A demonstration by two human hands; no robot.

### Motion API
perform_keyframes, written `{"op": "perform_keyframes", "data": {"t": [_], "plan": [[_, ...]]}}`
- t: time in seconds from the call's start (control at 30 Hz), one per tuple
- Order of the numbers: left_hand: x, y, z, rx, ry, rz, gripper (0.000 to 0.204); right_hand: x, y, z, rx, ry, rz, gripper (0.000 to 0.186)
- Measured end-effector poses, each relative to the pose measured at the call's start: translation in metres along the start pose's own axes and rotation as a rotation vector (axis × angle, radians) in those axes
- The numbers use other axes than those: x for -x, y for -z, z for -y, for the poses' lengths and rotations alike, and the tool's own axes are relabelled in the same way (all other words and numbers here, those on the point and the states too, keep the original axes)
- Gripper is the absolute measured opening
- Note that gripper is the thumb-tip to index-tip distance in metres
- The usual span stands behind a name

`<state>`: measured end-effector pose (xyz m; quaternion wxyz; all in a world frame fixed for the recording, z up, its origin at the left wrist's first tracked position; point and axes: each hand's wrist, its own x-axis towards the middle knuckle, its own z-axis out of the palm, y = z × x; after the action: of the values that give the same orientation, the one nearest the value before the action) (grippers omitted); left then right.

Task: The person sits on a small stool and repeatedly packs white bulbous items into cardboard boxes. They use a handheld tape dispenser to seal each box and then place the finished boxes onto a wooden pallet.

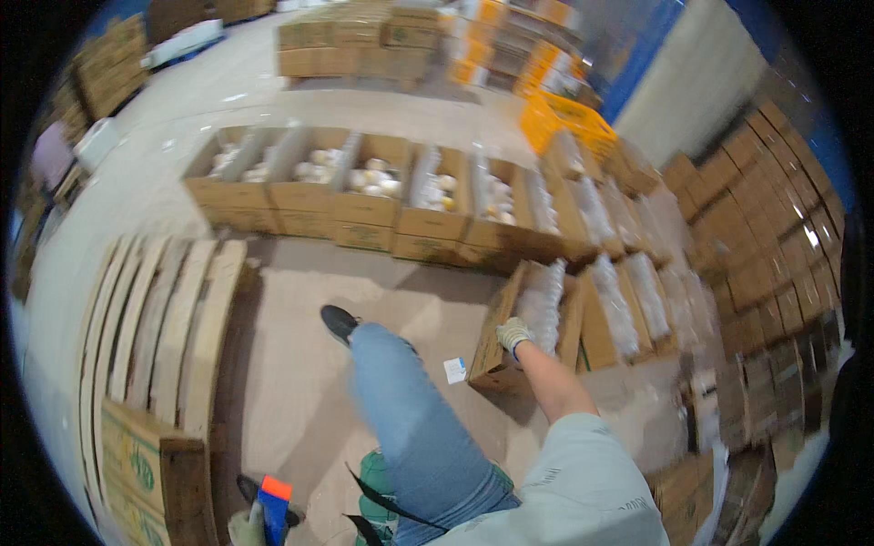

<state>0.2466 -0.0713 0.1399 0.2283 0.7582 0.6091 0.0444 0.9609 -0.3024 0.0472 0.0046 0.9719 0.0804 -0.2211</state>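
My gloved right hand (513, 334) grips the edge of an open cardboard box (496, 373), which is lined with a clear bubbled plastic sleeve (542, 296). To the right of it, more open boxes (596, 328) hold similar liners. At the bottom edge my gloved left hand (244, 530) holds a blue hand tool with an orange end (275, 505), perhaps a tape dispenser. A small white label (455, 369) lies on the floor beside the gripped box.
A row of boxes with pale round items (364, 209) runs across ahead. A wooden pallet (182, 328) bearing cardboard boxes (137, 469) is on the left. Tall carton stacks (746, 227) line the right, orange crates (564, 127) the back, palletized cartons (355, 59) the far side.
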Motion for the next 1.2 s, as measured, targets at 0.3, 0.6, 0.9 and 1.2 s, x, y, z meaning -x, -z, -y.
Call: {"op": "perform_keyframes", "data": {"t": [0.3,0.6,0.9,1.2], "plan": [[-0.014,0.070,-0.058,0.159,0.242,-0.195,0.063,0.070,-0.048,0.316,0.215,1.206,-0.110,0.030],[-0.024,0.064,-0.057,0.090,0.229,-0.203,0.059,0.211,0.055,0.425,-0.079,1.258,0.561,0.058],[-0.055,0.049,-0.089,0.293,0.298,-0.117,0.053,0.257,0.011,0.405,1.250,1.579,0.110,0.053],[-0.096,0.000,-0.088,0.121,0.123,0.165,0.041,0.287,-0.051,0.363,1.024,1.972,0.113,0.025]]}}
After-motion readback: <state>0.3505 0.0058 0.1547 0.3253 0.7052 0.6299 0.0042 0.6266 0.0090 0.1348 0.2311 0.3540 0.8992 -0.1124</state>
